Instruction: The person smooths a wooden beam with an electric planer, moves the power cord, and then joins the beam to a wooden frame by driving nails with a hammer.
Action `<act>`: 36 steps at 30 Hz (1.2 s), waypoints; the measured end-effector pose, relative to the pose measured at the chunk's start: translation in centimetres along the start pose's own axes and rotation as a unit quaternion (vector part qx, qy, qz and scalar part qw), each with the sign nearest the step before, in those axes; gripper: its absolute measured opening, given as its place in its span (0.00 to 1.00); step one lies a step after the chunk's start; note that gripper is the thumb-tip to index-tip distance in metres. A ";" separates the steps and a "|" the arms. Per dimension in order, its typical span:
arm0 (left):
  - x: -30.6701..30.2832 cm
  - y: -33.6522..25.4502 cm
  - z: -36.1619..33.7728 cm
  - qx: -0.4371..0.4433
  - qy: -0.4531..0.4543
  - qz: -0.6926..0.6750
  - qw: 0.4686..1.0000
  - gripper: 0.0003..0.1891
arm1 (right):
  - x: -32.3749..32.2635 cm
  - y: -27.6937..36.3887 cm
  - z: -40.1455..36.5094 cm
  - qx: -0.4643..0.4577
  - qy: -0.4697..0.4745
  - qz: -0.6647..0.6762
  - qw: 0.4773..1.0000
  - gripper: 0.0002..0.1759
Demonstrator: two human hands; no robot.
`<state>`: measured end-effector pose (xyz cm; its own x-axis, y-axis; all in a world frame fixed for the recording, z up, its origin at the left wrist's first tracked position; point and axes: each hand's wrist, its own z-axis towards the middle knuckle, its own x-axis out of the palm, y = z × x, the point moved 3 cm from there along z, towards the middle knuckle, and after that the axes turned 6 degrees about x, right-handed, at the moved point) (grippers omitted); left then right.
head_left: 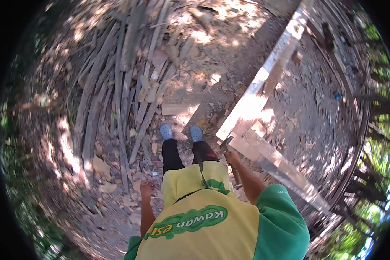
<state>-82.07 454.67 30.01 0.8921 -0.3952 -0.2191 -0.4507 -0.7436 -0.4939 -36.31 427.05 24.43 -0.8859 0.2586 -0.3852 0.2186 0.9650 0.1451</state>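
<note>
I look straight down at my yellow and green shirt, black trousers and blue shoes on leaf-strewn ground. My right hand (pixel 232 158) is raised beside my hip and grips a hammer (pixel 225 143), its head just above my fist and close to the joint of two pale wooden beams (pixel 264 151). My left hand (pixel 146 188) hangs low at my left side, fingers loosely curled, with nothing visible in it.
A long pale beam (pixel 264 78) runs up to the right from the joint; another (pixel 290 175) runs down to the right. A pile of grey planks and sticks (pixel 117 86) lies to the left. A short board (pixel 175 109) lies ahead of my feet.
</note>
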 end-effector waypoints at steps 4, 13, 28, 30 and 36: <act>-1.9 -7.7 11.2 -0.001 0.164 0.267 0.950 0.06 | 4.7 -2.3 -6.0 0.089 -0.043 0.208 0.973 0.21; 3.4 -40.4 23.3 0.220 0.139 0.328 0.908 0.03 | 23.0 -4.3 -14.6 0.219 -0.070 0.357 0.905 0.21; 30.2 -32.0 9.4 0.226 0.482 0.579 0.618 0.05 | 36.2 0.3 -15.5 0.262 -0.012 0.559 0.786 0.19; 31.5 -30.7 7.8 0.226 0.496 0.609 0.577 0.05 | 36.0 -0.2 -13.4 0.252 -0.028 0.592 0.765 0.19; 33.9 -31.6 6.9 0.206 0.429 0.662 0.579 0.05 | 30.6 -3.5 -11.9 0.255 -0.042 0.706 0.660 0.17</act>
<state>-37.35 468.48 32.42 -0.6506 -0.7258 -0.2236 -0.5180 0.6394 -0.5682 -69.02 431.09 22.95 0.3683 0.8962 -0.2475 0.9297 -0.3557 0.0956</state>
